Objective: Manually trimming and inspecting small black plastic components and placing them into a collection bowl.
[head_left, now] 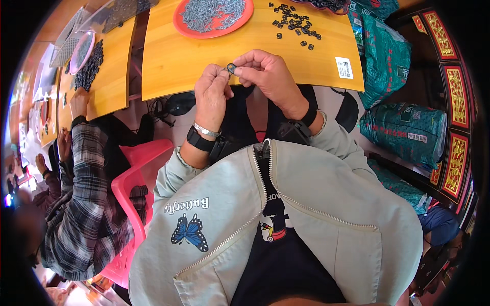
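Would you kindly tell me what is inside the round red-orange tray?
Inside the red-orange tray lie many small silvery metal-looking pieces, with some of its bottom showing. Anything beneath the top pieces is covered, and the picture's edge crops the tray's far side.

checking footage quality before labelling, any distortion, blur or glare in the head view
Head view, centre: left hand, right hand and black part look fairly sharp; head view, below them: table edge bows, fisheye distortion; head view, far left rim: blown-out bright spot, blurred shapes.
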Motion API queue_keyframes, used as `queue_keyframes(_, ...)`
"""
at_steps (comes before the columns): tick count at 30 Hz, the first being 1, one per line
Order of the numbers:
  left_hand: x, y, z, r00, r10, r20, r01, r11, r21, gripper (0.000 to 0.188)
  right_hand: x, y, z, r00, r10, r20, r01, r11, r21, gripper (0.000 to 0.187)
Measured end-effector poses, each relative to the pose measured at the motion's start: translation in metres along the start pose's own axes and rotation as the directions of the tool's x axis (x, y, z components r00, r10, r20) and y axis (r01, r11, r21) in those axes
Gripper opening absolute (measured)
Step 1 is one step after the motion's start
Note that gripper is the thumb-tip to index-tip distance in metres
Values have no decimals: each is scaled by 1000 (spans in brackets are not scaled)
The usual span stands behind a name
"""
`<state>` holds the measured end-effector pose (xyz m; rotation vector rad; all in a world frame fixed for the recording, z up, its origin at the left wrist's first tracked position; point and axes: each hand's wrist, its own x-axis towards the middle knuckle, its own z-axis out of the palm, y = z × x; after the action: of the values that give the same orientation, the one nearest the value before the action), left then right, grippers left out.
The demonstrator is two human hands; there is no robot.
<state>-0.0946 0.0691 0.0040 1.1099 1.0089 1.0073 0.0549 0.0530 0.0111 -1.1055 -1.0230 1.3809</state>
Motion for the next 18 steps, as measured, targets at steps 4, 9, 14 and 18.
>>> queue_keyframes(4, 1, 2, -1, 1000, 9, 13, -9, 1000, 6, 15, 1, 0, 1, 1000, -3, -1, 3, 1000, 7, 14)
queue_keyframes(9, 2, 4, -3, 993, 30, 117, -22, 997, -68, 17, -1, -6, -3, 1000, 18, 20, -19, 998, 65, 15)
queue_keyframes(14, -1, 6, -1, 974, 108, 200, -79, 986, -147, 17, -6, -14, -2, 999, 16, 36, -21, 990, 138, 15)
queue_keyframes(18, -2, 7, -1, 978, 132, 163, -121, 990, -74, 18, -6, -18, 1, 999, -29, 29, 25, 992, 121, 16)
